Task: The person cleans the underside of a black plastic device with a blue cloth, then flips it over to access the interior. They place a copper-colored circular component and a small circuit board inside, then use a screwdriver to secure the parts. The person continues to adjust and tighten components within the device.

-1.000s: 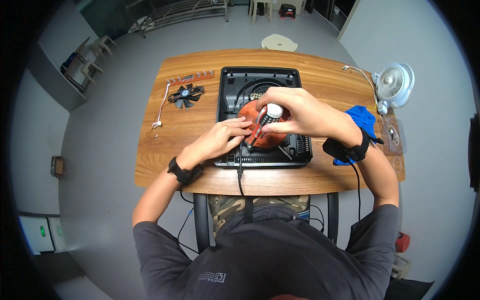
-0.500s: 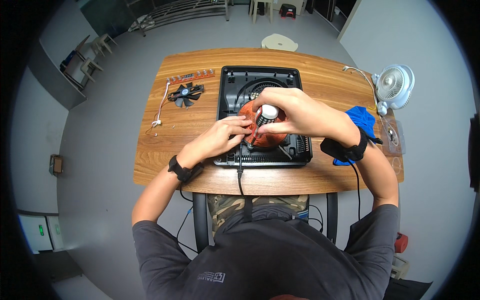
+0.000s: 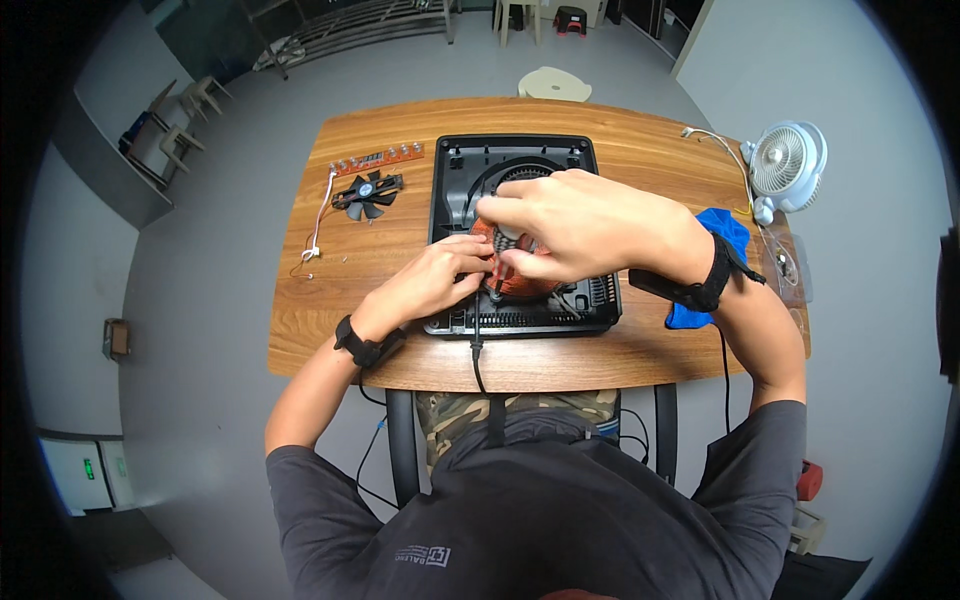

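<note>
An opened induction cooker's black housing [image 3: 460, 172] lies on the wooden table in front of me, with a round copper-red coil [image 3: 525, 287] inside. My left hand [image 3: 425, 280] lies with its fingers extended on the coil's left edge. Above the coil, my right hand [image 3: 575, 225] curls around the handle of a screwdriver [image 3: 506, 242], which has a whitish end and black and red sides. Its shaft points down toward the coil's near left edge, by a screw mount [image 3: 495, 296]. The fingers hide part of the handle and coil.
Left of the housing lie a black cooling fan [image 3: 368, 196], an orange circuit board strip [image 3: 378, 158] and thin wires. To the right are a blue cloth [image 3: 690, 312], a small white fan [image 3: 782, 168] and a clear tray [image 3: 797, 265]. A black cord [image 3: 478, 352] hangs over the near edge.
My right hand has turned and shifted left over the screwdriver handle, covering more of it. The left hand stays on the coil's edge. The whole view has shifted slightly.
</note>
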Motion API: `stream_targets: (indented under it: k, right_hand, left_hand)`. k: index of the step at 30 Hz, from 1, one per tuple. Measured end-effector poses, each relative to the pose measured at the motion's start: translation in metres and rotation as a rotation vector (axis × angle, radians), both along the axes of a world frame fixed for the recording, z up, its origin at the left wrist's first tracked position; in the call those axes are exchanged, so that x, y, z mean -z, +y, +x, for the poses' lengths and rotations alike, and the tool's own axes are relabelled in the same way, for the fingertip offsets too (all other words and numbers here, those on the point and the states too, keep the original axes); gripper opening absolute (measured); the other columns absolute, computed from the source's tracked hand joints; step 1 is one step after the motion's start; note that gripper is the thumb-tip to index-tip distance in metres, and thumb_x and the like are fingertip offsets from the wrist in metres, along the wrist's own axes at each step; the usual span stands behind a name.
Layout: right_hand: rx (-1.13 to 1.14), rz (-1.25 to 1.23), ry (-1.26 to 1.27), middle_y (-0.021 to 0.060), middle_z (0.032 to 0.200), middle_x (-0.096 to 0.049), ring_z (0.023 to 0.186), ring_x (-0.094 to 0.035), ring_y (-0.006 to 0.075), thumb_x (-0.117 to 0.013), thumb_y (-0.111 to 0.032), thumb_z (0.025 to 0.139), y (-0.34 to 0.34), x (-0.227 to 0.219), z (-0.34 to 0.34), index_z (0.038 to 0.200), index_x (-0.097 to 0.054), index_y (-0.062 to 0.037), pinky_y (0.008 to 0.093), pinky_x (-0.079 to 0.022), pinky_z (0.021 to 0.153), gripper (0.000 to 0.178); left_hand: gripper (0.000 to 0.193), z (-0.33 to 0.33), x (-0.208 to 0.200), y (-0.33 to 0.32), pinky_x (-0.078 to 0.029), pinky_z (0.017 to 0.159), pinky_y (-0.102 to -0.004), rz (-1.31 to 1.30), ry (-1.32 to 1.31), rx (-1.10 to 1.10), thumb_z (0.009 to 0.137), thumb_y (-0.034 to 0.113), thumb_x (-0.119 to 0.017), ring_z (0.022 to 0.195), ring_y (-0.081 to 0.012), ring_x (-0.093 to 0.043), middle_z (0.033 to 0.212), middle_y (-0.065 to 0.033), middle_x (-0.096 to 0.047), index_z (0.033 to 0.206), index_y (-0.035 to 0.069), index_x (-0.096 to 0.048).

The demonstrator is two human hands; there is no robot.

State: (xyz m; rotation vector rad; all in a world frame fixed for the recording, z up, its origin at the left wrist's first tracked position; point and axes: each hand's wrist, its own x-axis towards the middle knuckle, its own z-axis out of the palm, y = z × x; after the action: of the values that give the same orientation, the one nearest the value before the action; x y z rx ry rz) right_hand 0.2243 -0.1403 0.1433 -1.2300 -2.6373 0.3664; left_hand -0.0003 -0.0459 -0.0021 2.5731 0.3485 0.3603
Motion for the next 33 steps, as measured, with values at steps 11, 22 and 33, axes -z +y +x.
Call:
stream_targets:
  k: [11, 22, 33]
  right_hand:
    - [0.071, 0.166, -0.225, 0.0196, 0.063, -0.064, 0.063, -0.066, 0.0407, -0.060, -0.036, 0.098, 0.004, -0.009, -0.027, 0.085, -0.062, 0.0002, 0.0470, -0.054, 0.060, 0.039]
    - [0.052, 0.167, -0.216, 0.0196, 0.064, -0.065, 0.065, -0.067, 0.0409, -0.058, -0.038, 0.099, 0.010, 0.000, -0.024, 0.086, -0.065, 0.0005, 0.0474, -0.055, 0.063, 0.042]
    - [-0.026, 0.217, -0.172, 0.0168, 0.064, -0.064, 0.065, -0.068, 0.0370, -0.060, -0.033, 0.099, 0.011, 0.001, -0.027, 0.092, -0.060, -0.0015, 0.0438, -0.055, 0.059, 0.033]
  left_hand:
    - [0.017, 0.001, -0.015, -0.009, -0.052, 0.099, -0.0436, -0.152, 0.023, -0.080, 0.087, 0.005, -0.068, 0.111, -0.0369, -0.064, 0.113, -0.0179, -0.069, 0.102, -0.002, -0.071]
    - [0.017, 0.002, -0.012, -0.013, -0.052, 0.095, -0.0435, -0.223, 0.055, -0.191, 0.089, 0.008, -0.068, 0.109, -0.0382, -0.064, 0.114, -0.0194, -0.066, 0.102, -0.003, -0.069]
    - [0.024, -0.001, -0.007, -0.007, -0.054, 0.094, -0.0442, -0.194, 0.022, -0.134, 0.091, 0.011, -0.069, 0.107, -0.0380, -0.066, 0.112, -0.0192, -0.069, 0.112, 0.000, -0.068]
